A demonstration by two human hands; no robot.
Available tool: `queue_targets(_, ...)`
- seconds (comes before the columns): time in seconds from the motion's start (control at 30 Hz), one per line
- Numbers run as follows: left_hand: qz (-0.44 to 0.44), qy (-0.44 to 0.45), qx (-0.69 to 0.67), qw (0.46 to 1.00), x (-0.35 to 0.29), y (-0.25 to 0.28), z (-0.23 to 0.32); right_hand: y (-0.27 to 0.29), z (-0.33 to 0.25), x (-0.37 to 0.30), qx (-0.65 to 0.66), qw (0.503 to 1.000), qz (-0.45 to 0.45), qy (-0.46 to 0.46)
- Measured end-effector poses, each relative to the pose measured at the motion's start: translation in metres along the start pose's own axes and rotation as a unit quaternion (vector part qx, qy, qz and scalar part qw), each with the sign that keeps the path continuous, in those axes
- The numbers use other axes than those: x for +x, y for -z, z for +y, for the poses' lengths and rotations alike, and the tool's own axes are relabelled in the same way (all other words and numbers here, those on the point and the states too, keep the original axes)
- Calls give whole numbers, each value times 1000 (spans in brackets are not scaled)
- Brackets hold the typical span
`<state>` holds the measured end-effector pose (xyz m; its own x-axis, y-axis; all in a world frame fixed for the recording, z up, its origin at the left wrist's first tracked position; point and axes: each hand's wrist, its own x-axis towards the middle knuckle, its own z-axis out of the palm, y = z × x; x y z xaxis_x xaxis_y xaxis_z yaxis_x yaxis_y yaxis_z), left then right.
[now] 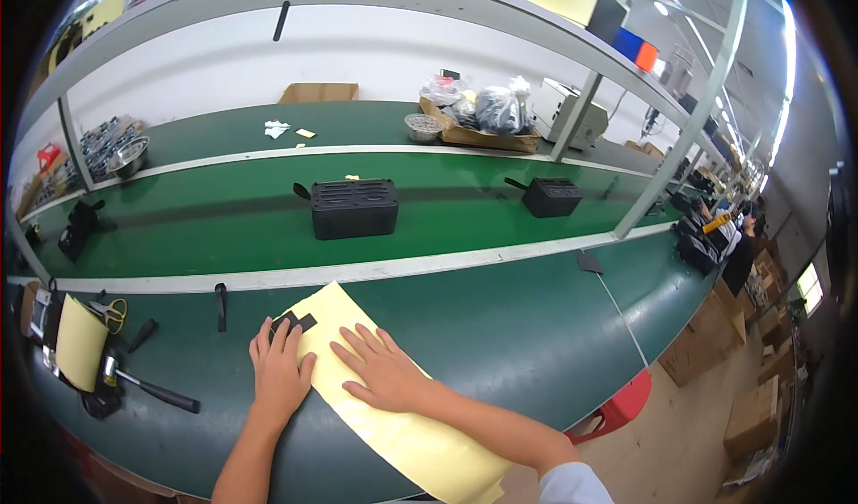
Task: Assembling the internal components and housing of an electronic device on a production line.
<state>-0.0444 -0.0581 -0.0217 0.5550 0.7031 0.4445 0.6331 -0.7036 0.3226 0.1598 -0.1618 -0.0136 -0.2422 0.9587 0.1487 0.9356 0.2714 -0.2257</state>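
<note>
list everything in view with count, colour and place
large sheet: one, pale yellow, under both hands
black piece: at least one, black, sheet's far end
bench: one, dark green, near side
green strip: one, bright green, beyond the bench
slotted boxes: two, black, on the green strip
strap: one, black, left of the sheet
scissors: one pair, yellow handles, bench's left end
hammer: one, black handle, bench's left end
bowl: one, silver, far left
plastic bags: several, pale, in an open carton at the back
stool: one, red, right of the bench
floor cartons: several, brown, right
left hand: one, bare, at the black piece
right hand: one, bare, flat on the large sheet
</note>
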Motion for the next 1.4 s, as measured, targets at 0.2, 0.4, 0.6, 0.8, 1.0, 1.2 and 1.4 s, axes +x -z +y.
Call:
queue_targets(0.2, -25, -18, -4, 1000, 1, 3, 8, 2, 4, -4, 34, 999, 12, -2)
queue_targets(0.4, -59, -43, -29, 997, 0, 6, 16, 1, 3, -8, 58, 998, 22, 4)
queue_targets(0.6, -51, -64, -14, 997, -1, 6, 17, 1, 4, -7, 36, 999, 39, 3)
queue_targets(0.8, -40, -67, 2, 997, 0, 7, 17, 13, 1, -4, 8, 1000, 0, 6)
queue_targets(1.0, -42, -68, 17, 997, -2, 4, 19, 59, -11, 47, -31, 986, -163, -31)
queue_targets(1.2, -44, -73, 39, 996, -1, 4, 18, 89, -4, 115, 198, 968, -138, -70)
queue_targets(1.4, -58, -55, 37, 996, -2, 6, 22, 96, 25, 110, 288, 952, 56, -88)
